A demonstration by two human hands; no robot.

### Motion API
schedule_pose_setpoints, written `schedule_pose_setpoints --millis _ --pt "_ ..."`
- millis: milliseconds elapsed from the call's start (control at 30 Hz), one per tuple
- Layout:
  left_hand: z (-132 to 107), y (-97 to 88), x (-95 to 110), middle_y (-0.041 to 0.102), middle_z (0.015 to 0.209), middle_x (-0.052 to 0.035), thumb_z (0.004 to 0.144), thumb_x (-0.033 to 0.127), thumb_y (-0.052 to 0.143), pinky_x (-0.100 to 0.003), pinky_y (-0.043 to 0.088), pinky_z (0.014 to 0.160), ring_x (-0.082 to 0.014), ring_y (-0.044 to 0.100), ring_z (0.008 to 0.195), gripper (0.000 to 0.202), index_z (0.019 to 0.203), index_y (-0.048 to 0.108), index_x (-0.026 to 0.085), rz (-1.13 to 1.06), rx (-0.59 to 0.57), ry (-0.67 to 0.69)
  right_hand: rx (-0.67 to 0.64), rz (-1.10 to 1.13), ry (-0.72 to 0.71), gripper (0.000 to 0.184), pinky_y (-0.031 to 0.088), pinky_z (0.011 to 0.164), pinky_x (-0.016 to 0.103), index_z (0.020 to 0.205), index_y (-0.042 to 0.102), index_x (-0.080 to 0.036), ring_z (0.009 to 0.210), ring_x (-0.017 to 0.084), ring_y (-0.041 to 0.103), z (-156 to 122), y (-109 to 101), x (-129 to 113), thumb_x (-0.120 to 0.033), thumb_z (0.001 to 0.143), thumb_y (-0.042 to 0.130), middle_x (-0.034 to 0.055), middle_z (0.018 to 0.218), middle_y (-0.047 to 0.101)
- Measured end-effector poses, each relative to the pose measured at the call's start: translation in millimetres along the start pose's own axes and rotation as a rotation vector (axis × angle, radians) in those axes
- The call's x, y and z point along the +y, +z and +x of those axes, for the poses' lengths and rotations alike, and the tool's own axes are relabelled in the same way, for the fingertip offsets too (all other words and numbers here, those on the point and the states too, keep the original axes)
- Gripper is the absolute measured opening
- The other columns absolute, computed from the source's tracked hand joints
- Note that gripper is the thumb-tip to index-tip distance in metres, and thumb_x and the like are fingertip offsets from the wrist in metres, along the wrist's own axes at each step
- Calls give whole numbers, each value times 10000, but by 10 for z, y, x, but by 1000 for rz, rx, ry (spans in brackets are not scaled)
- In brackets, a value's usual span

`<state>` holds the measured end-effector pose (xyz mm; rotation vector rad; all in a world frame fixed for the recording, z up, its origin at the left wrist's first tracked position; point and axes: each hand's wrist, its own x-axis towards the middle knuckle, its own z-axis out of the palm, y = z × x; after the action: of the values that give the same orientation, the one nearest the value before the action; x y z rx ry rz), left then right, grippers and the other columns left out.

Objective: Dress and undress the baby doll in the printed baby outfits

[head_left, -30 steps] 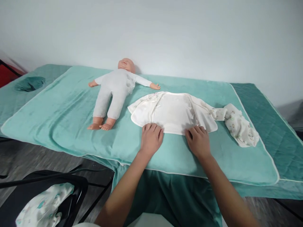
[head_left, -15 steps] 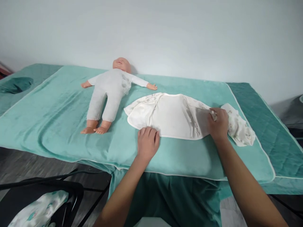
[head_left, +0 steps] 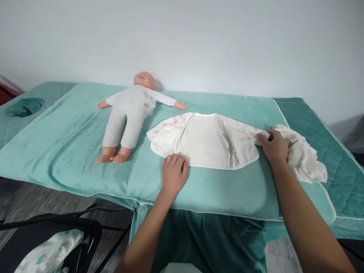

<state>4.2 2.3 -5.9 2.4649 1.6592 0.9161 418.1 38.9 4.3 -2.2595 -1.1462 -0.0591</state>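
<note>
A white baby shirt [head_left: 209, 140] with small prints on its shoulders and sleeves lies spread open on the green cover. At its lower left hem, my left hand [head_left: 174, 172] is closed, fingers together and thumb against the fabric edge. My right hand [head_left: 274, 148] pinches the end of the right sleeve between thumb and fingers, pulling it out straight. Just beyond that hand, partly hidden by it, is a crumpled white printed baby garment [head_left: 305, 155]. A baby doll [head_left: 129, 106] with a white cloth body lies on its back, left of the shirt.
The green cover [head_left: 68, 140] lies over a padded bed [head_left: 327, 140] set against a white wall [head_left: 199, 41]. A hole [head_left: 25, 107] is in the bed's left end. At lower left, a black chair [head_left: 85, 227] holds a printed cloth [head_left: 52, 252].
My right hand has moved right along the sleeve, drawing it out longer. The crumpled garment has shifted right. My left hand stays at the hem, and the view has tilted slightly.
</note>
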Motion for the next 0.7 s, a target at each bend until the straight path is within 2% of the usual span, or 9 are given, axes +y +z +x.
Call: schedule_pose_setpoints --millis 67,133,233,300,367,433,533,600,700 --pt "-1 8 -5 678 884 -60 1002 276 522 -386 397 812 -230 549 867 195 879 647 190 -1 10 4 23 12 33 272 402 766 416 1093 693 -206 772 249 571 -30 7 -31 -298 837 692 87 811 638" --pt "0 13 -7 679 884 -59 1003 271 520 -385 399 809 -229 550 864 192 880 644 190 -2 14 8 83 3 7 277 426 809 430 1115 708 -188 841 273 607 -48 4 -39 -213 856 613 131 868 659" --pt "6 15 -5 680 884 -57 1003 267 519 -387 407 810 -230 550 864 187 880 639 191 -8 14 10 230 -53 -110 419 456 911 474 1205 714 -148 1071 341 614 -92 -16 -56 -151 816 558 229 1130 648" --pt "11 17 -4 679 885 -56 1002 257 518 -388 418 812 -228 553 862 178 884 633 190 -29 25 5 292 -49 -257 470 457 993 504 1266 693 -128 1199 367 574 -152 -18 -95 -177 819 557 251 1255 613" --pt "15 23 -7 683 904 -57 1001 236 513 -383 435 822 -223 563 868 158 907 630 188 -77 45 -8 246 6 -439 445 447 1069 517 1292 672 -118 1274 360 549 -226 9 -152 -259 893 536 234 1325 610" --pt "16 32 -16 691 947 -61 999 220 511 -380 454 846 -219 579 897 132 962 634 187 -127 68 -16 75 66 -588 431 460 1098 508 1300 660 -129 1291 335 563 -292 62 -202 -351 973 488 194 1359 627" --pt "9 49 -38 702 1036 -76 992 214 520 -390 473 892 -229 600 982 141 1070 635 187 -159 90 -9 -143 73 -638 457 485 1092 527 1328 643 -154 1287 331 586 -335 135 -232 -430 1015 458 157 1367 648" --pt "1 62 -50 703 1070 -83 986 206 524 -401 481 911 -235 604 1015 161 1103 633 188 -168 99 -6 -148 64 -614 465 491 1082 556 1344 631 -153 1284 347 589 -341 138 -239 -437 1009 475 163 1363 650" --pt "-8 76 -56 697 1082 -87 979 194 531 -408 491 932 -235 605 1041 156 1095 635 191 -202 148 -14 -11 127 -630 411 479 1092 574 1299 646 -153 1282 347 590 -419 80 -351 -389 990 513 178 1352 649"
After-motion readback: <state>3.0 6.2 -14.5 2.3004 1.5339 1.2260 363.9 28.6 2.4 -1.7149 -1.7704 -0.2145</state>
